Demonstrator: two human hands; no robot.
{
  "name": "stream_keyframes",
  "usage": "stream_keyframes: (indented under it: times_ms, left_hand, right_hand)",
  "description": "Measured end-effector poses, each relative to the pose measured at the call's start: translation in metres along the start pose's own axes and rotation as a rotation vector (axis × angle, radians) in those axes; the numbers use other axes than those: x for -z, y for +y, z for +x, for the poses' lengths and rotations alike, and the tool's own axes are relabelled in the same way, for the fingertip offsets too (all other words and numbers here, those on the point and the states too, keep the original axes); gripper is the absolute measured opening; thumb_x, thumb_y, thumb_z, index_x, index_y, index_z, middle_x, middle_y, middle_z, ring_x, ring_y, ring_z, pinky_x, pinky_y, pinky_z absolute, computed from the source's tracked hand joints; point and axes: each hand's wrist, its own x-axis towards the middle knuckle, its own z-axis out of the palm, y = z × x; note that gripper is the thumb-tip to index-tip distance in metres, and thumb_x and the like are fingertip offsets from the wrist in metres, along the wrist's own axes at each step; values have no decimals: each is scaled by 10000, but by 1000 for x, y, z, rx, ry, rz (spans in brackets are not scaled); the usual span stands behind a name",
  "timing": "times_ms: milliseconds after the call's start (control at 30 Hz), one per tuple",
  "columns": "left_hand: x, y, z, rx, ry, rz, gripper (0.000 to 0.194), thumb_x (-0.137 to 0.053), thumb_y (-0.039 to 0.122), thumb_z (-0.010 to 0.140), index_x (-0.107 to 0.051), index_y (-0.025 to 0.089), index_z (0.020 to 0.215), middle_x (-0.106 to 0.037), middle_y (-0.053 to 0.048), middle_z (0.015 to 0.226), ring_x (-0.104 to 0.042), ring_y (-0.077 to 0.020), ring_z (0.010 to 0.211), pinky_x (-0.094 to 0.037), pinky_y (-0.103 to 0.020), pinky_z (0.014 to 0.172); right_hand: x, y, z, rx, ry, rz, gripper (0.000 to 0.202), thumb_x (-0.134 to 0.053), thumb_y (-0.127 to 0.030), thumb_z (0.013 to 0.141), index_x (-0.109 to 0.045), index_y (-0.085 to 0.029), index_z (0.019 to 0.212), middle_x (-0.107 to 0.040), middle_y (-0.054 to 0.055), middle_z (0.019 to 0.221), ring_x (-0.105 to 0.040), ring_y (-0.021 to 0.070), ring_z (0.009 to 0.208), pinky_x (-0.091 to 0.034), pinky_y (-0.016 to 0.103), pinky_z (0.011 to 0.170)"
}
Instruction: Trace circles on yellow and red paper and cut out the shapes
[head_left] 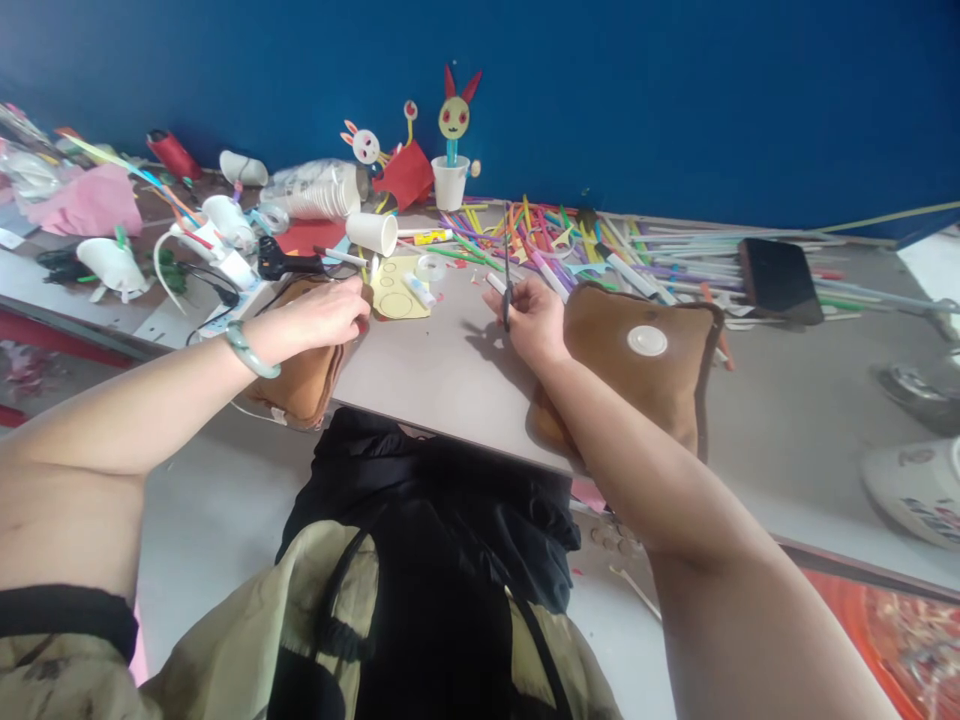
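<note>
My right hand (536, 318) is closed around dark scissors (507, 268), whose narrow blades point up and away from me. Beside its fingertips lies a white marker-like stick (495, 284). My left hand (326, 318) hovers over or rests on the left brown cushion (304, 385), fingers bent down and together. A small red bit (363, 325) shows at its fingertips; whether they pinch it is unclear. Between the hands are a pale yellow sheet with drawn circles (390, 298), a glue stick (418, 290) and a roll of clear tape (430, 267).
Under my right forearm sits another brown cushion (637, 385). Behind are coloured sticks (540, 235), a black phone (780, 280), a paper-cup puppet (450, 185), stacked cups (322, 195) and a black glue gun (289, 260). A white tub (915, 490) stands at right.
</note>
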Motion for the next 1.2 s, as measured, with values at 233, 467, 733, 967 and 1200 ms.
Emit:
stream_keyframes:
  times_ms: [233, 467, 733, 967, 1200]
  left_hand:
    - [0, -4, 2, 21, 2, -44, 287, -524, 233, 848, -780, 201, 974, -599, -87, 1014, -633, -223, 899, -494, -324, 813]
    - [-2, -10, 8, 16, -12, -124, 248, -560, 152, 769, -781, 204, 868, -595, -67, 970, -621, -212, 919, -486, -306, 835]
    - [-5, -18, 4, 72, 76, -266, 359, -526, 193, 772, -803, 217, 998, -606, -57, 981, -607, -193, 910, -487, -300, 863]
    - [-6, -26, -3, 105, 143, -326, 386, -514, 216, 773, -801, 234, 1030, -668, -41, 1024, -614, -171, 847, -493, -291, 823]
    - [-13, -29, -4, 123, 178, -393, 407, -492, 221, 774, -795, 210, 1046, -656, -55, 1085, -622, -189, 924, -493, -312, 898]
  right_hand:
    - [0, -6, -2, -32, -5, -9, 495, -842, -501, 685, -425, -242, 622, -516, -72, 477, -435, 82, 438, -338, 241, 434]
    - [1, -9, -3, -57, 2, -41, 512, -833, -525, 679, -410, -242, 619, -520, -70, 478, -427, 79, 439, -351, 246, 444]
    - [0, -4, -2, -48, 4, -51, 506, -828, -536, 683, -420, -243, 624, -511, -69, 490, -424, 82, 450, -341, 249, 445]
    - [0, -2, -2, -37, 3, -30, 487, -844, -494, 692, -434, -242, 619, -519, -60, 496, -449, 95, 461, -345, 250, 443]
    - [0, -2, -2, -22, 6, -10, 495, -844, -523, 670, -439, -246, 612, -511, -71, 478, -436, 85, 434, -330, 243, 419]
